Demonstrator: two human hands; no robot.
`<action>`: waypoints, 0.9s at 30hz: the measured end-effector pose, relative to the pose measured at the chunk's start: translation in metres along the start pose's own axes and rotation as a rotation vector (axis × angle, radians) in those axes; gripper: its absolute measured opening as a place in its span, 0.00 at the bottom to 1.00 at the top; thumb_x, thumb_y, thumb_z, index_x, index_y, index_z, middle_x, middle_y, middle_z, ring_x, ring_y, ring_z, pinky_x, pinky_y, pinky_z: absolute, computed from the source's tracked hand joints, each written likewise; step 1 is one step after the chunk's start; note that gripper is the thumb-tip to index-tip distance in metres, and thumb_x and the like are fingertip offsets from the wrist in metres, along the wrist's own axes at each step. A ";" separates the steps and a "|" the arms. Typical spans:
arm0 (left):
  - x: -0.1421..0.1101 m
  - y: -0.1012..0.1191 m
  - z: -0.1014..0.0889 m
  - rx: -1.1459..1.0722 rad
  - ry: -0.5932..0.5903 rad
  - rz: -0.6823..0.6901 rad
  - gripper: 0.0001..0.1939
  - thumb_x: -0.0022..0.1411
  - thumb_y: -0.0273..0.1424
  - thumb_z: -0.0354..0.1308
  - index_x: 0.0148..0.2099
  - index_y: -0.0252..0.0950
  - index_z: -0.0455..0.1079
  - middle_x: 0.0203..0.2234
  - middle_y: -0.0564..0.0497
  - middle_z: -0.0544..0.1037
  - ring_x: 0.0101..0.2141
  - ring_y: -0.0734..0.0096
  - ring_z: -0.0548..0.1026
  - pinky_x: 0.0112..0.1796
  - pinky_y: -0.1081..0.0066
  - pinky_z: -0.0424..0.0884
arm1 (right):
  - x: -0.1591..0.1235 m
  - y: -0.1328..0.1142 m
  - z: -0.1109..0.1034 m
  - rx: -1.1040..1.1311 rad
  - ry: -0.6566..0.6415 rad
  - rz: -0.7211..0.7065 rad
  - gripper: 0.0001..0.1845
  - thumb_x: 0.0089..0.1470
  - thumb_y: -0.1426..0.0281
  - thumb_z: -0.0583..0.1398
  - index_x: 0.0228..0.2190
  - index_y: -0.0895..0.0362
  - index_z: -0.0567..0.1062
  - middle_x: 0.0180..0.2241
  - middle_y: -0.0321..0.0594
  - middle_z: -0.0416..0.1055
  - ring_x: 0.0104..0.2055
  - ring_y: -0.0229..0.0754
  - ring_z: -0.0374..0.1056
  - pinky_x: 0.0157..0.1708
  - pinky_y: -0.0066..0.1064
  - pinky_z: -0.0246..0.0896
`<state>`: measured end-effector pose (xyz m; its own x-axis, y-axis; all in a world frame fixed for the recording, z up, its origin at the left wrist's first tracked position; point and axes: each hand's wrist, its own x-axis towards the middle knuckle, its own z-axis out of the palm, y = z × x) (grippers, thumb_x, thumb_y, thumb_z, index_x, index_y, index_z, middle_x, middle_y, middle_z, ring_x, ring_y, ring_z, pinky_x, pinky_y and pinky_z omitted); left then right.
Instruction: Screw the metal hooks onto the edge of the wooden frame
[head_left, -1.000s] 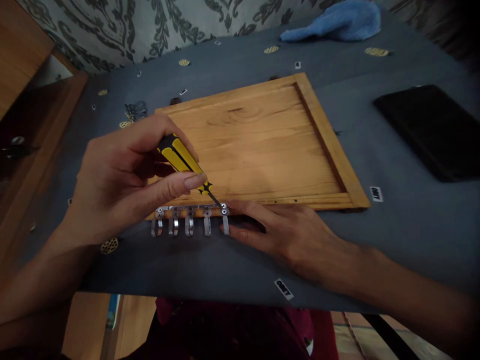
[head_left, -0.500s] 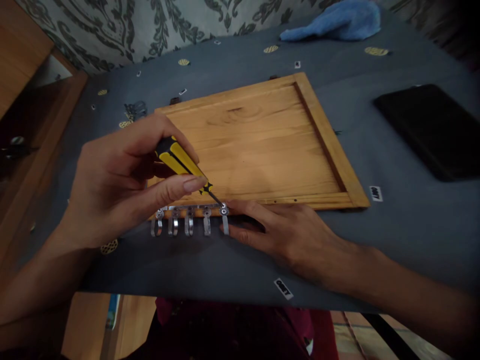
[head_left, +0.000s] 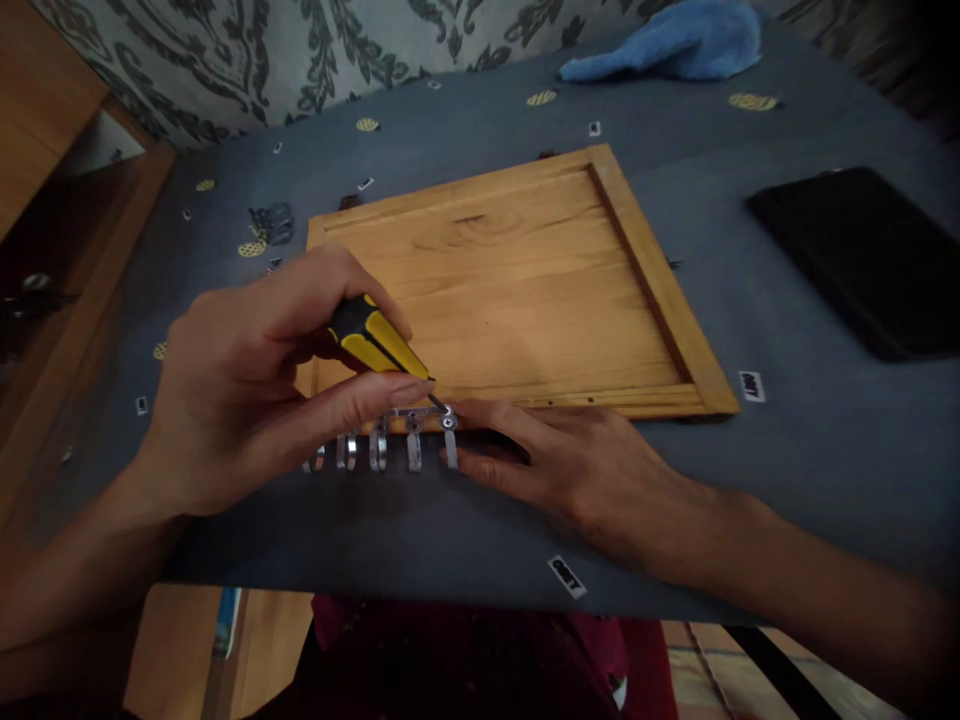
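The left hand (head_left: 225,375) pinches a yellow-black screwdriver (head_left: 388,342) slanting down rightward to the end screw (head_left: 448,411) on the hook rail (head_left: 415,425); the right hand (head_left: 592,480), nearer, pinches that end.

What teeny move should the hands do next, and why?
Probably the left hand should twist the screwdriver slightly: its tip sits at the top of the rightmost metal hook, and the right hand seems to be steadying it.

The left hand (head_left: 244,375) hides part of the screwdriver (head_left: 386,347) and the board (head_left: 495,300). The right edge cuts the phone (head_left: 862,262). A dark bit (head_left: 350,202) behind the board is too small to tell.
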<state>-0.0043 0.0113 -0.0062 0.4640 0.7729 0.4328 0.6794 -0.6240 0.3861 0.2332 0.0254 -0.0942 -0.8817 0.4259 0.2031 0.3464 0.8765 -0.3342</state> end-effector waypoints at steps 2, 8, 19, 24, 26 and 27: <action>0.000 0.000 0.000 0.011 0.008 -0.003 0.05 0.60 0.34 0.64 0.38 0.41 0.73 0.28 0.56 0.76 0.26 0.74 0.75 0.23 0.72 0.70 | 0.000 0.000 0.000 -0.074 0.001 -0.062 0.16 0.63 0.74 0.53 0.46 0.52 0.77 0.55 0.47 0.71 0.36 0.42 0.75 0.32 0.32 0.72; 0.002 -0.001 0.001 -0.061 -0.037 0.025 0.12 0.59 0.31 0.63 0.46 0.45 0.70 0.32 0.57 0.77 0.29 0.69 0.76 0.26 0.68 0.71 | 0.000 0.000 -0.002 -0.130 -0.023 -0.086 0.17 0.64 0.74 0.51 0.46 0.52 0.77 0.55 0.48 0.70 0.36 0.43 0.75 0.31 0.33 0.72; 0.008 0.016 0.016 -0.080 0.035 -0.100 0.04 0.63 0.32 0.61 0.40 0.40 0.69 0.33 0.55 0.76 0.32 0.72 0.77 0.31 0.72 0.74 | -0.001 0.002 0.003 -0.147 0.051 -0.113 0.17 0.63 0.75 0.50 0.44 0.54 0.77 0.52 0.49 0.72 0.37 0.44 0.75 0.30 0.34 0.71; 0.014 0.011 0.009 -0.089 -0.009 -0.025 0.06 0.61 0.31 0.63 0.41 0.40 0.71 0.33 0.56 0.78 0.31 0.73 0.77 0.30 0.74 0.75 | -0.001 0.002 0.004 -0.144 0.051 -0.105 0.15 0.63 0.75 0.51 0.44 0.54 0.76 0.52 0.47 0.72 0.37 0.42 0.75 0.31 0.33 0.71; 0.015 0.009 0.006 -0.104 -0.035 -0.004 0.07 0.61 0.30 0.63 0.42 0.42 0.72 0.35 0.56 0.79 0.32 0.70 0.78 0.30 0.73 0.76 | -0.001 0.002 0.005 -0.141 0.060 -0.108 0.15 0.64 0.74 0.51 0.43 0.54 0.76 0.51 0.47 0.72 0.35 0.42 0.74 0.30 0.34 0.71; 0.016 0.007 0.005 -0.113 -0.044 -0.006 0.07 0.61 0.30 0.63 0.43 0.42 0.72 0.35 0.56 0.79 0.32 0.68 0.79 0.30 0.71 0.76 | -0.001 0.002 0.005 -0.140 0.063 -0.108 0.15 0.64 0.74 0.51 0.43 0.54 0.76 0.51 0.47 0.72 0.35 0.42 0.74 0.29 0.34 0.70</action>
<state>0.0110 0.0197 -0.0003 0.4863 0.7793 0.3951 0.6146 -0.6266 0.4792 0.2331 0.0259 -0.0996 -0.8960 0.3367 0.2894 0.2956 0.9388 -0.1768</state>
